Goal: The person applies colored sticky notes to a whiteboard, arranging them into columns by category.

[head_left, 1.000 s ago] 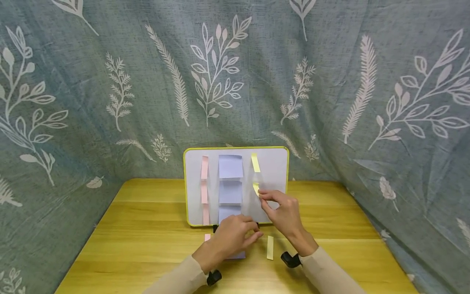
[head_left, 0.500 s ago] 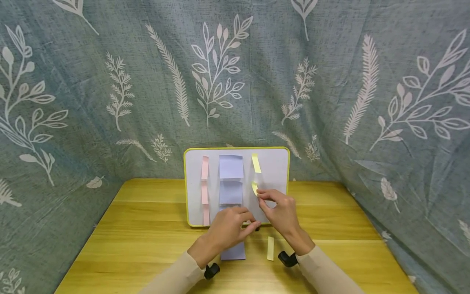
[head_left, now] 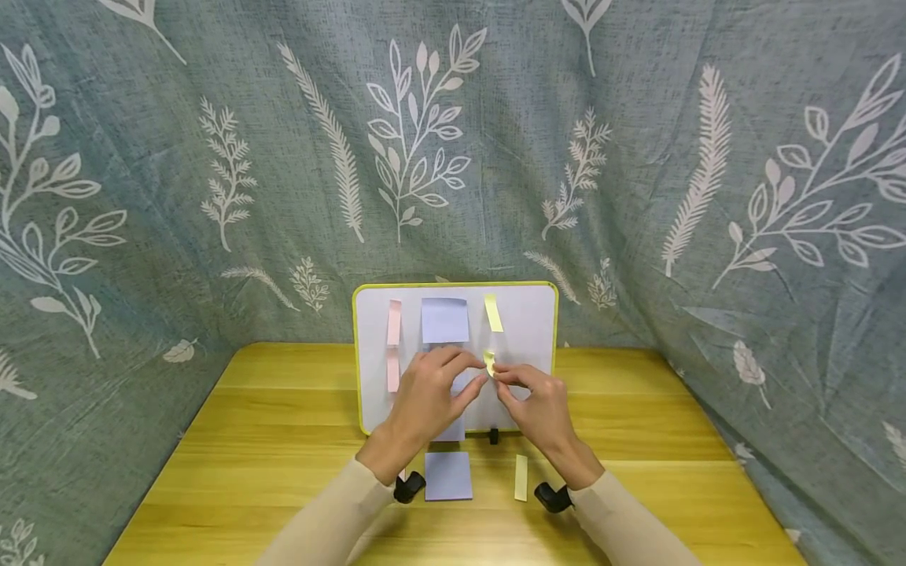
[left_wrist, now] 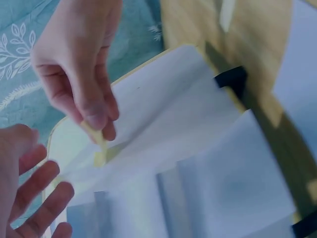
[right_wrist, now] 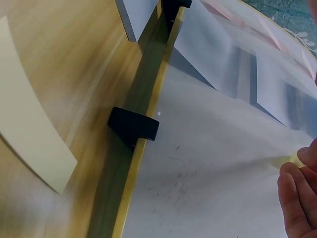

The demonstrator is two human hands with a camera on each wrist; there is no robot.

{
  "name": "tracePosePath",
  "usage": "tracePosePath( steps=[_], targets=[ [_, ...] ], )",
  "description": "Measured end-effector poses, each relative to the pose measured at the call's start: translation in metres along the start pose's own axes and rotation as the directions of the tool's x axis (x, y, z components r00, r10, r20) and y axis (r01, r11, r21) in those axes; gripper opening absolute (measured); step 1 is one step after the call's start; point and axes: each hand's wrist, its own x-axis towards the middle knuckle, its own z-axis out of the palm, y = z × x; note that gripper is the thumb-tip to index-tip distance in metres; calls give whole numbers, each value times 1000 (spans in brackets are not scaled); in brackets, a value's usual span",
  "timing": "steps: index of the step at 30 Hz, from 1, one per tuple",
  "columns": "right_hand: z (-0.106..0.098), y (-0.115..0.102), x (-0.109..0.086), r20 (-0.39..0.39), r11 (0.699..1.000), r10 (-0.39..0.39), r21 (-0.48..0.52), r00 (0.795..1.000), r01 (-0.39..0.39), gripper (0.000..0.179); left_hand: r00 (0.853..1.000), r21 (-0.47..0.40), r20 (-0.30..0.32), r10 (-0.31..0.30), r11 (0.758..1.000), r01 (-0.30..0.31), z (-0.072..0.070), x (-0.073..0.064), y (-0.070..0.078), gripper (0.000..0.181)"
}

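A small whiteboard [head_left: 527, 330] with a yellow rim leans upright on the table. My right hand [head_left: 541, 405] pinches the lower end of a curled yellow sticky strip [head_left: 489, 363], whose top touches the board below another yellow strip [head_left: 493, 313]. In the left wrist view, thumb and fingers of the right hand [left_wrist: 84, 64] grip that strip. My left hand [head_left: 428, 393] hovers before the board, its fingertips close to the strip; the left wrist view has its fingers [left_wrist: 42, 181] spread, holding nothing. It partly covers the column of lavender sticky notes [head_left: 445, 320].
Pink sticky strips [head_left: 393, 322] run down the board's left side. On the wooden table [head_left: 283, 464] lie a lavender note pad [head_left: 448, 476] and a pale yellow strip pad [head_left: 521, 478]. Black feet [right_wrist: 132, 124] clip the board's lower edge. Patterned fabric [head_left: 453, 157] hangs behind.
My left hand has risen from the board's lower edge toward the yellow strip, uncovering the lavender pad. The right hand has stayed almost in place, still pinching the strip, which is now more curled.
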Motion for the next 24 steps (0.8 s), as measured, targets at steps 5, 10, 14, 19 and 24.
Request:
tracePosePath(
  steps=[5,10,14,19,24],
  targets=[
    [1,1,0,-12,1000,-12,8,1000,12,18,999,71,-9,-33,997,34,-1,16,-5,36],
    [2,2,0,-4,1000,-2,5,1000,2,19,997,176,1,-71,982,70,1,29,-12,64],
    [1,3,0,0,1000,-2,6,1000,2,19,998,271,12,-69,961,63,6,37,-17,84],
    [0,3,-1,8,1000,-6,15,1000,6,20,994,337,58,-94,939,69,14,43,-23,104],
    [1,3,-1,19,1000,-18,12,1000,18,20,981,389,108,-162,915,109,22,48,-27,130]
  ],
)
